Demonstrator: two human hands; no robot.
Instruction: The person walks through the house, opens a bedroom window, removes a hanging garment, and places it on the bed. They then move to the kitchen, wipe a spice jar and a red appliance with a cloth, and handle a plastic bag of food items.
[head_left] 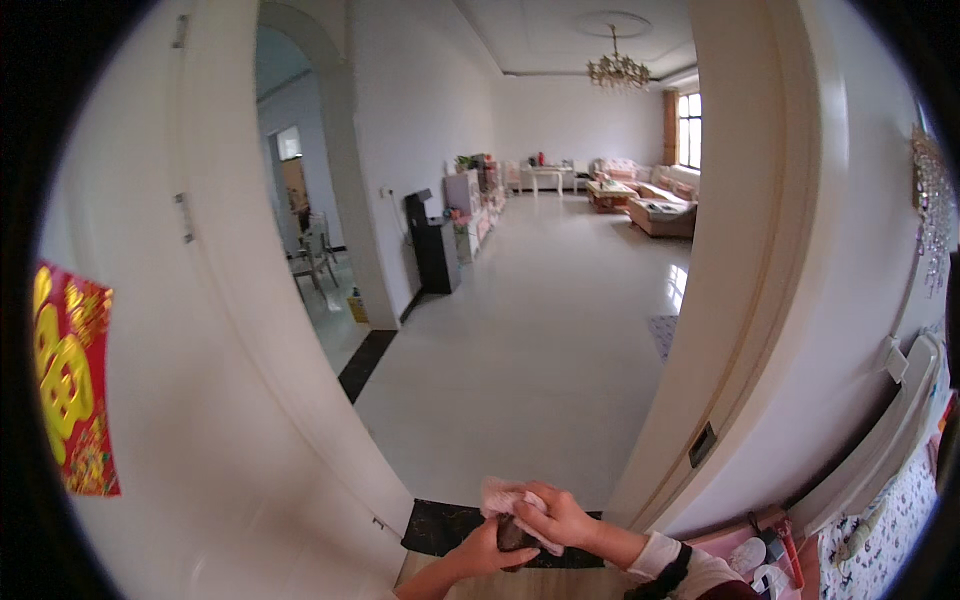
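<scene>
Low in the view, both of my hands meet in front of me at the doorway. My left hand (478, 552) is closed around a small dark brown object (514, 537), whose exact kind I cannot make out. A crumpled pale pinkish-white cloth (502, 494) is gripped in my right hand (562, 519) and pressed against the top and side of the dark object. The fingers of both hands partly cover the object. My right arm wears a light sleeve with a dark band.
A white door (250, 450) with a red and gold decoration (78, 380) stands at left, the door frame (740, 330) at right. Beyond lie a dark threshold (440, 525), shiny floor, black cabinet (437, 256) and sofa (662, 212). A pink box (720, 545) sits lower right.
</scene>
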